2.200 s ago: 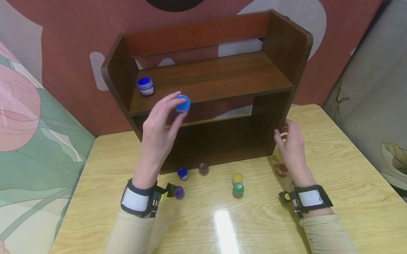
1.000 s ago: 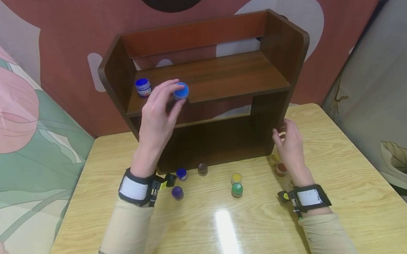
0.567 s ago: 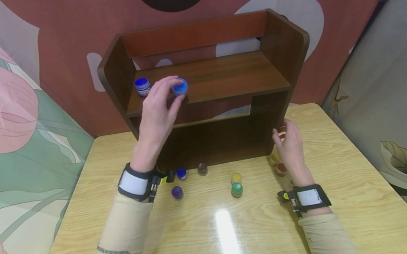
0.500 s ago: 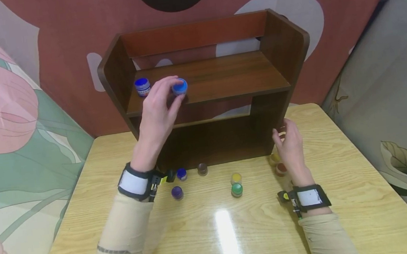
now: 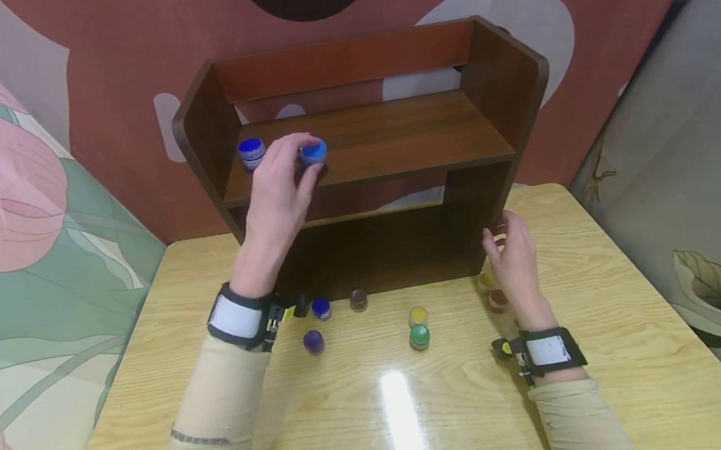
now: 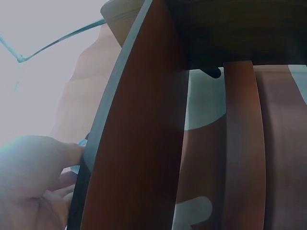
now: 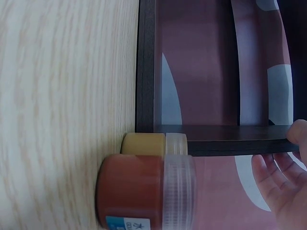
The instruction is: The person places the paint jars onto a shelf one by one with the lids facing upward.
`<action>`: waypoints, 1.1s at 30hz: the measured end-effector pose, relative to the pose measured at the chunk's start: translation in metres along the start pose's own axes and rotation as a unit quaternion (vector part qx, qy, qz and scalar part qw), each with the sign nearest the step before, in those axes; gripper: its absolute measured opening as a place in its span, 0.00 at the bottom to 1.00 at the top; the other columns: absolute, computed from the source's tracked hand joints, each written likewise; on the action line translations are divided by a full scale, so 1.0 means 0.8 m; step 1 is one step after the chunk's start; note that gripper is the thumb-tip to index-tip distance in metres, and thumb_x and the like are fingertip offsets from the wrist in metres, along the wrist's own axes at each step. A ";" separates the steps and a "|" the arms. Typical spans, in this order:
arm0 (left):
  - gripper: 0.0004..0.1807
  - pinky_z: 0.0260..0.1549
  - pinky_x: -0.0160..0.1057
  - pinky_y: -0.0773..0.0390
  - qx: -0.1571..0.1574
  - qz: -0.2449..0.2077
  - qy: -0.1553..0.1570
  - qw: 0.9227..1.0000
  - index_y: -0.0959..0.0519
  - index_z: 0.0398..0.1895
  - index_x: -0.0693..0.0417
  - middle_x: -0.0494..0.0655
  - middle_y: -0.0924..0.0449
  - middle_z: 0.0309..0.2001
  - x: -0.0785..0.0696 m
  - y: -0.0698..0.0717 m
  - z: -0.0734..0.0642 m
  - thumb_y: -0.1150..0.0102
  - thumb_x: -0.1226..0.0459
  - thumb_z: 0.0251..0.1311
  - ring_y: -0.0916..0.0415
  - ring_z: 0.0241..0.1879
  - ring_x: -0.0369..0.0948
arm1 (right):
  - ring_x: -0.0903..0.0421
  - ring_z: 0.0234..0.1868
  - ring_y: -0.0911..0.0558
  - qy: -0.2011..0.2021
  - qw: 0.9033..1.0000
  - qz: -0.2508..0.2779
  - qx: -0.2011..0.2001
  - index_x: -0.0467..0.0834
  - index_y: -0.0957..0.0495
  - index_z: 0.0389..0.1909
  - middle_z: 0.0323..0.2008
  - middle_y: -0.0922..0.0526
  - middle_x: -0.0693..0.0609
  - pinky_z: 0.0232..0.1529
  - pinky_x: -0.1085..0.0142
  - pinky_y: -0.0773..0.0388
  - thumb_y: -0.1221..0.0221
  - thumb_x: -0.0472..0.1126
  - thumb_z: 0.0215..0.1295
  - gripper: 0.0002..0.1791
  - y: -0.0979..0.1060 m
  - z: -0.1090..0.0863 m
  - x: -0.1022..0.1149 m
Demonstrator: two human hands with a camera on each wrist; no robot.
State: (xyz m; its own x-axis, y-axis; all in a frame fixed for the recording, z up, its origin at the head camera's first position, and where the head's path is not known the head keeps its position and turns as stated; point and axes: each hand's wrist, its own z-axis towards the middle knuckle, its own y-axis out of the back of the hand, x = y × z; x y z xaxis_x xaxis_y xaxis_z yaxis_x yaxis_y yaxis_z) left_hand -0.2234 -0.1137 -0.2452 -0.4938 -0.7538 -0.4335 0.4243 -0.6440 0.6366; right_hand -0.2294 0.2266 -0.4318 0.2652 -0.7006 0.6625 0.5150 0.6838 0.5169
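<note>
A: Left hand status?
B: Light blue jar was pinched between thumb and fingers.
A: Where was it held?
B: Over the front part of the upper board of the brown shelf unit, left half. Whether the board was touched by its base could not be told. In the left wrist view it was mostly hidden behind wood.
A: Neighbours up there?
B: Dark blue jar, stood upright near the left side panel, just left of the hand.
A: Right hand?
B: Front edge of the right side panel was gripped, thumb on one face, fingers on the other. Clear in the right wrist view.
A: Near it?
B: Ochre jar and red-brown jar were seen low by that panel, on the surface.
A: Rest of the surface?
B: Small blue jar and dark brown jar were placed just in front of the unit's base, purple jar nearer the person. Yellow jar was partly covered by green jar from the head view, further right.
A: Wrists?
B: A black band was worn on each, beige sleeves below.
</note>
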 end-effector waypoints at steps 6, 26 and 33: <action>0.21 0.68 0.39 0.28 0.012 0.010 0.017 1.000 0.27 0.62 0.55 0.52 0.24 0.62 0.002 0.001 0.002 0.41 0.62 0.67 0.26 0.65 0.45 | 0.41 0.46 0.21 -0.002 1.000 0.001 0.003 0.32 0.31 0.58 0.49 0.23 0.35 0.43 0.46 0.18 0.44 0.36 0.71 0.19 0.001 0.000 0.000; 0.21 0.67 0.45 0.27 0.040 0.035 0.058 0.997 0.29 0.62 0.56 0.54 0.23 0.63 0.002 0.001 0.015 0.41 0.64 0.67 0.25 0.64 0.48 | 0.41 0.47 0.21 0.001 1.000 0.000 0.000 0.32 0.30 0.58 0.49 0.23 0.34 0.43 0.46 0.18 0.43 0.35 0.71 0.18 -0.001 -0.001 -0.001; 0.22 0.67 0.46 0.26 0.046 0.037 0.067 0.996 0.30 0.62 0.57 0.56 0.24 0.63 0.001 0.000 0.018 0.41 0.66 0.67 0.25 0.65 0.49 | 0.41 0.47 0.21 -0.001 1.000 0.001 0.002 0.32 0.30 0.58 0.49 0.23 0.34 0.43 0.46 0.18 0.44 0.36 0.71 0.18 -0.001 -0.001 0.000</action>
State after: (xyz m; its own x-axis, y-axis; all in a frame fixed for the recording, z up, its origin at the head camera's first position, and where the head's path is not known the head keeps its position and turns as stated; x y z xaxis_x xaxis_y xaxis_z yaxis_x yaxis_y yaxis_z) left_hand -0.2348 -0.1125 -0.2360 -0.3553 -0.8136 -0.4603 0.3822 -0.5758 0.7227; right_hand -0.2294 0.2261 -0.4328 0.2652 -0.6988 0.6644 0.5113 0.6861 0.5175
